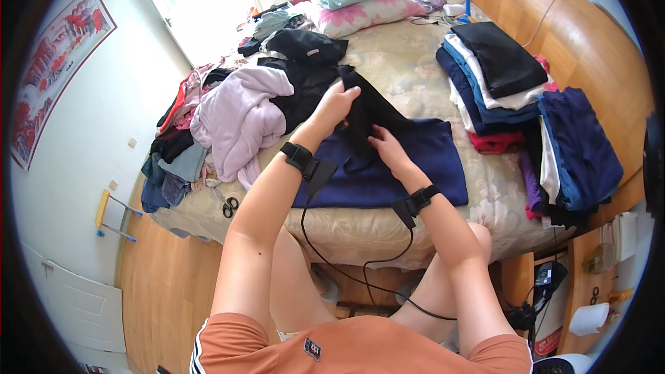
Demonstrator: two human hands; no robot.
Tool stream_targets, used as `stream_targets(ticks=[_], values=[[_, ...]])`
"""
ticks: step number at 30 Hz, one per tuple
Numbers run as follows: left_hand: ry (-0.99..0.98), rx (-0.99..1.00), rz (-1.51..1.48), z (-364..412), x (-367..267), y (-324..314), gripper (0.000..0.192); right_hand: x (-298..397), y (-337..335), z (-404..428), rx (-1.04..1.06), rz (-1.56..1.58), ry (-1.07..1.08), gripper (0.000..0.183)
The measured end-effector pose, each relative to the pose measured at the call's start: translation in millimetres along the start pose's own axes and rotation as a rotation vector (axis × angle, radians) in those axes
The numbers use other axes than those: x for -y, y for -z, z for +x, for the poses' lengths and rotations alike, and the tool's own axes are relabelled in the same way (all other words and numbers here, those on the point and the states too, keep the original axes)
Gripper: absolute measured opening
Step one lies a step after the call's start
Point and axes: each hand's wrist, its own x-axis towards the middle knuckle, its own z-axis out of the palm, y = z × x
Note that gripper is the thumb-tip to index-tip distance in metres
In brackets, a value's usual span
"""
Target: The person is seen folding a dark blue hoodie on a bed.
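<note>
My left hand (336, 105) grips the upper part of a black garment (363, 109), raised a little over the bed. Lower and to the right, my right hand (387, 148) touches the same garment near its hanging folds; its fingertips are partly hidden by the cloth. Beneath both hands a dark blue cloth (431, 166) lies flat at the bed's near edge. Other black clothing (306, 88) lies just beyond my left hand, and a pale lilac fleece garment (239, 114) is heaped to the left.
Folded clothes stand in stacks (582, 145) at the right, by the wooden headboard (582, 47). Mixed clothes (176, 150) are piled on the left, with black-handled scissors (230, 208) near the bed's edge. Pillows (363, 10) lie at the back. A black cable (343, 274) hangs between my wrist straps.
</note>
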Motion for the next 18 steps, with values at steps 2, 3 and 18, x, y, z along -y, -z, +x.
stream_targets(ticks=[2, 3, 18], values=[[-0.020, 0.051, 0.135, 5.2, -9.8, -16.1, 0.019, 0.9, 3.9, -2.6, 0.035, 0.029, 0.013, 0.045], [-0.054, 0.070, 0.190, 3.1, -4.9, -13.0, 0.023, 7.1, -3.8, -9.4, 0.114, 0.121, -0.100, 0.044], [-0.512, 0.410, 0.751, -93.4, 98.6, -63.9, 0.041, 4.8, 107.8, -46.4, -0.116, 0.206, -0.406, 0.039]])
